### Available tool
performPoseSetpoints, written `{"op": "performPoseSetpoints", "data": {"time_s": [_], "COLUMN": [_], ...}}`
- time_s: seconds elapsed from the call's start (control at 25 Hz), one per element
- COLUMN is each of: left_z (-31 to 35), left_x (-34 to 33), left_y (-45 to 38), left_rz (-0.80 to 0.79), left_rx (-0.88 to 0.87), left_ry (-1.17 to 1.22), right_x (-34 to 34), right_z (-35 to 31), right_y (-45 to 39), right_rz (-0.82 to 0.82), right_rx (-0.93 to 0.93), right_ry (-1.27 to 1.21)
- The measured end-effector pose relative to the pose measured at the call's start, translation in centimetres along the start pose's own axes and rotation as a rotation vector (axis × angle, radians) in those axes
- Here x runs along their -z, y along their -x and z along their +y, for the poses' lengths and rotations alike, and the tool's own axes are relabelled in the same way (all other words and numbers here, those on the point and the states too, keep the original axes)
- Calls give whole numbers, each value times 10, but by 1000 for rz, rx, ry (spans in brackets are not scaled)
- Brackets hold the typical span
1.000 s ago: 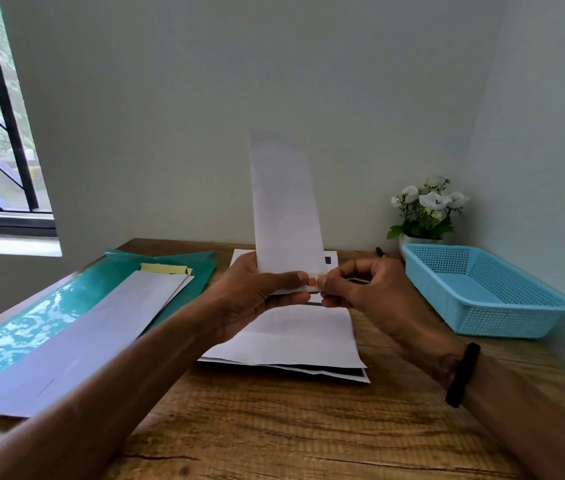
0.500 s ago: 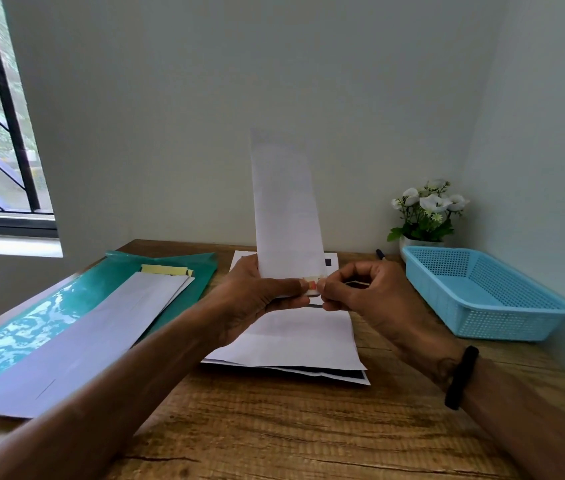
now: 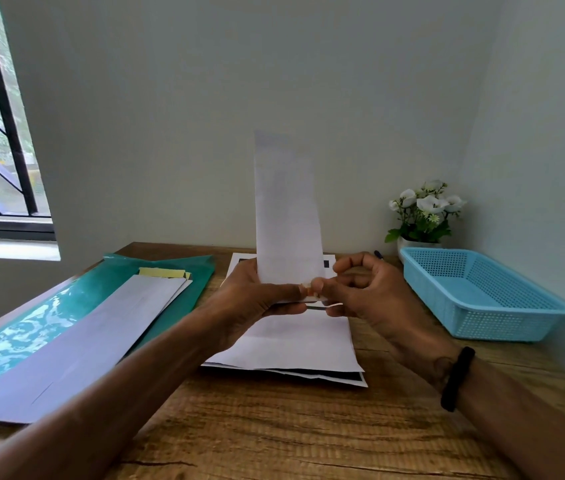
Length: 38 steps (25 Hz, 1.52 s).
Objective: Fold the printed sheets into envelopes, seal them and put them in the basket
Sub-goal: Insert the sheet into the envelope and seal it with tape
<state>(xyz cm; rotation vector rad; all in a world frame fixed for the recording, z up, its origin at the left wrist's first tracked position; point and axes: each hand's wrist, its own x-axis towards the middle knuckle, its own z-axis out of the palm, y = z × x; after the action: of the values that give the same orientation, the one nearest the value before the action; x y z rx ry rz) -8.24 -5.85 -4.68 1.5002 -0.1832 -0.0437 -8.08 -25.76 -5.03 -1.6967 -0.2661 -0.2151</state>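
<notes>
A long white envelope (image 3: pixel 286 209) stands upright above the middle of the desk. My left hand (image 3: pixel 257 299) grips its bottom end, thumb across the front. My right hand (image 3: pixel 364 289) pinches the lower right corner of the envelope, where a thin strip sticks out. Below both hands lies a stack of printed sheets (image 3: pixel 295 344), white side up with dark print at the edges. The light blue plastic basket (image 3: pixel 482 292) sits empty at the right by the wall.
A pile of long white envelopes (image 3: pixel 77 344) lies on a green plastic folder (image 3: pixel 49 306) at the left. A small pot of white flowers (image 3: pixel 423 213) stands behind the basket, with a pen tip (image 3: pixel 378 254) beside it. Wooden desk (image 3: pixel 308 434), window at left.
Both hands stay at the envelope's bottom edge. The right fingers have shifted slightly at the corner, and a thin strip now shows below them.
</notes>
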Motion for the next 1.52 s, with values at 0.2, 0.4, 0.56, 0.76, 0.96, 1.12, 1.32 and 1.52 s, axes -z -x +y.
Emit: {"op": "performPoseSetpoints", "data": {"time_s": [0.2,0.4,0.56,0.76,0.96,1.12,1.32,1.52], "left_z": [-2,-6,-5,-6,-8,-9,-10,3], "left_x": [-2,-2,0,2,1,3,8,17], "left_y": [-1,-2,-3,-3,-3,-9,-13,-13], "left_rz": [-2,68,84,92,38,64,56,40], "left_rx": [-13,-41,-62,-66,-90,-35,4,-44], "left_ry": [-28,-24,8,49,6,20,41,101], "right_x": [2,2,4,6,7,7,5,10], "right_z": [4,5,5,6,11,11,13,13], "right_y": [-3,-7,-10,-9,-11,-11,-13,-14], "right_rz": [6,-10,-23,-61,-38,-56,-57,-59], "right_rx": [43,75,66,49,15,20,-45,-42], "right_ry": [-46,-87,-155,-166,-165,-172,-253,-165]}}
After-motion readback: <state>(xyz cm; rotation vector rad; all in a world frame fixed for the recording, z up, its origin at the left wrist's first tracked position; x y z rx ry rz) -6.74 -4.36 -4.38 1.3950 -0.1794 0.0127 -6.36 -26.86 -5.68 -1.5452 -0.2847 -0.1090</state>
